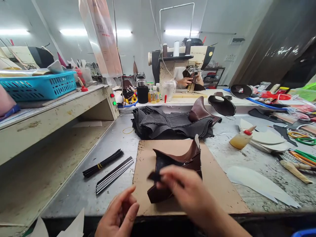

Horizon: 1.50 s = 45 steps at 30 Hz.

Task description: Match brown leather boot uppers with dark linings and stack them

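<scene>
A brown leather shoe upper [180, 161] stands on a sheet of cardboard [222, 184] at the near edge of the table. My right hand [187, 189] reaches over its near side, fingers pinched on a dark strip at its edge; the hand is blurred. My left hand [118, 214] hovers low at the table's front edge, fingers loosely curled and apart, holding nothing.
Two bundles of black strips [108, 169] lie left of the cardboard. A pile of dark fabric pieces [170, 123] sits behind it. A glue bottle [240, 138], white cut-outs and tools lie at right. A shelf with a blue basket [39, 85] stands left. Another person's hands work at a far sewing machine [190, 62].
</scene>
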Each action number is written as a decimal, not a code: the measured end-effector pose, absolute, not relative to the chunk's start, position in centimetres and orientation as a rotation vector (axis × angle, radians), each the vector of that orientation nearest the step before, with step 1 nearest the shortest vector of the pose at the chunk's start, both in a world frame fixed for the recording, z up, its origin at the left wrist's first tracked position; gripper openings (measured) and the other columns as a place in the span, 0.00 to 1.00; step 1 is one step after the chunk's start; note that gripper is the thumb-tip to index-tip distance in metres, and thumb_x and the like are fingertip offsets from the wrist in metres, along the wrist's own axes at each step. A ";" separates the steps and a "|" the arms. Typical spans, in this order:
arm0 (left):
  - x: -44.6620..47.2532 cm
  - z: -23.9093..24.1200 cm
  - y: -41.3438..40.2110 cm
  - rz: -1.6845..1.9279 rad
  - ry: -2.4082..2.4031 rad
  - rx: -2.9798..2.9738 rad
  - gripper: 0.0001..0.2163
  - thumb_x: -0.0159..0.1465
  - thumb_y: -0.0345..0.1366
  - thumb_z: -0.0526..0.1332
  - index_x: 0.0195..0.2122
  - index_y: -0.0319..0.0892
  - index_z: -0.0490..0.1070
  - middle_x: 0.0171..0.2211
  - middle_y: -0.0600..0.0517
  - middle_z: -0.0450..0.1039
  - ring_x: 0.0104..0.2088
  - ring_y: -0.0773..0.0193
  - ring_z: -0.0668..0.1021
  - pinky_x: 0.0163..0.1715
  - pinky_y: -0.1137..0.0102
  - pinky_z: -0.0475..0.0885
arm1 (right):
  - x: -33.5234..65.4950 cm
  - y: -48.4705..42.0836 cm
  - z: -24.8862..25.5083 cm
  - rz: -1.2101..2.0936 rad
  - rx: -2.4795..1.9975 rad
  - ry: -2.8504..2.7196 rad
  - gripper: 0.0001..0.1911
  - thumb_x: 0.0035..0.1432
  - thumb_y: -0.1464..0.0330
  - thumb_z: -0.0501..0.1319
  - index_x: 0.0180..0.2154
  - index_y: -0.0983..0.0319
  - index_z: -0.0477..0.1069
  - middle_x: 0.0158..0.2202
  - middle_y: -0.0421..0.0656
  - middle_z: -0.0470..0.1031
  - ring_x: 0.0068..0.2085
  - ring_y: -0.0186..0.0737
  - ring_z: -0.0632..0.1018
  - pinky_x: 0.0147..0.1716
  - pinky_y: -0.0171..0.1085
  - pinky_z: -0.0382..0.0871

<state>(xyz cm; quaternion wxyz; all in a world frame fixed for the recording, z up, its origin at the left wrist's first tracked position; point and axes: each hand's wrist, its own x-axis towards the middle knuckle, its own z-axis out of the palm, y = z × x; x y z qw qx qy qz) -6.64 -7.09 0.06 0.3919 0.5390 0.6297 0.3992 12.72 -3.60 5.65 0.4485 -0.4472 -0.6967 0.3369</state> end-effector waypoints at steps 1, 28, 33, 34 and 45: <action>-6.4 -0.6 -6.8 1.037 1.637 1.295 0.23 0.50 0.51 0.65 0.45 0.47 0.75 0.37 0.51 0.77 0.34 0.60 0.78 0.37 0.69 0.74 | 12.2 -2.1 6.6 0.822 -1.071 -1.591 0.13 0.64 0.62 0.54 0.34 0.60 0.75 0.29 0.41 0.78 0.33 0.38 0.78 0.35 0.34 0.72; -3.6 -3.6 -5.9 1.084 1.491 0.989 0.23 0.53 0.51 0.63 0.44 0.41 0.77 0.30 0.51 0.76 0.35 0.58 0.77 0.40 0.68 0.71 | 11.8 3.9 5.0 0.979 -1.090 -2.844 0.14 0.55 0.76 0.56 0.37 0.60 0.80 0.32 0.43 0.81 0.31 0.38 0.77 0.29 0.32 0.62; -3.7 -3.4 -5.4 1.031 1.389 1.022 0.19 0.56 0.50 0.62 0.39 0.42 0.78 0.36 0.48 0.80 0.39 0.53 0.78 0.43 0.65 0.72 | 12.4 4.0 5.0 0.967 -1.102 -2.819 0.12 0.56 0.75 0.57 0.35 0.60 0.79 0.30 0.42 0.80 0.30 0.37 0.76 0.28 0.32 0.61; -3.8 -3.4 -5.3 1.029 1.392 1.028 0.18 0.56 0.50 0.61 0.39 0.41 0.78 0.36 0.48 0.80 0.39 0.53 0.79 0.42 0.65 0.72 | 12.7 4.1 5.0 0.971 -1.105 -2.802 0.12 0.56 0.74 0.57 0.34 0.60 0.79 0.30 0.41 0.80 0.29 0.37 0.75 0.28 0.32 0.61; -3.4 -0.5 -2.5 0.882 1.454 1.623 0.08 0.57 0.38 0.60 0.35 0.45 0.77 0.36 0.50 0.79 0.39 0.55 0.77 0.41 0.66 0.69 | 14.3 2.7 4.3 0.696 -1.121 -2.636 0.06 0.53 0.73 0.61 0.32 0.59 0.77 0.28 0.40 0.77 0.32 0.40 0.75 0.33 0.36 0.65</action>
